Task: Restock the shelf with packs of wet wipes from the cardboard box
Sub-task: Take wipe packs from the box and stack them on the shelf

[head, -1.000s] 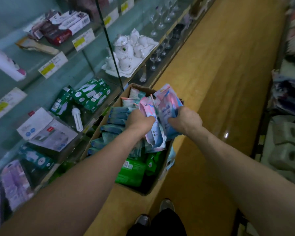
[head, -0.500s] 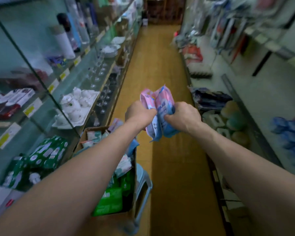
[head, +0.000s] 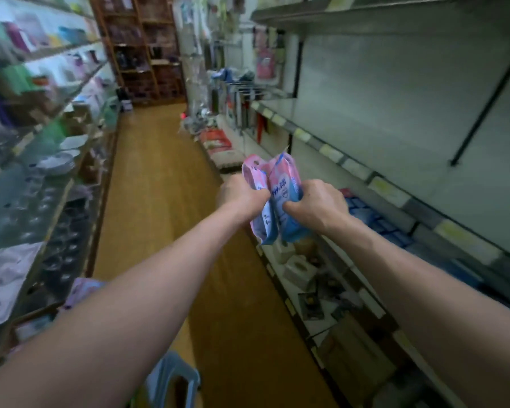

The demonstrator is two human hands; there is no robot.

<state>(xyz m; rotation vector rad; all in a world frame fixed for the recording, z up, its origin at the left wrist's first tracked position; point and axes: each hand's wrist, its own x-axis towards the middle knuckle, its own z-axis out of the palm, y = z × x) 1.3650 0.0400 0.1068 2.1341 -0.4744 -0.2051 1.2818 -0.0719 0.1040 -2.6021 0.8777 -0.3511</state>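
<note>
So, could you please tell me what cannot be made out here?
In the head view:
Pack count: the left hand and right hand cover much of the wet wipe packs.
Shelf labels: too blurred to read.
Left shelf goods: motion-blurred.
Blue stool: cut by the bottom edge.

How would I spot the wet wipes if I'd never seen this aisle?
Follow the wooden floor up the aisle to mid-picture. There the left hand and right hand grip packs of wet wipes upright. They are pink fading to blue, unlike the all-blue packs shelved behind.
</note>
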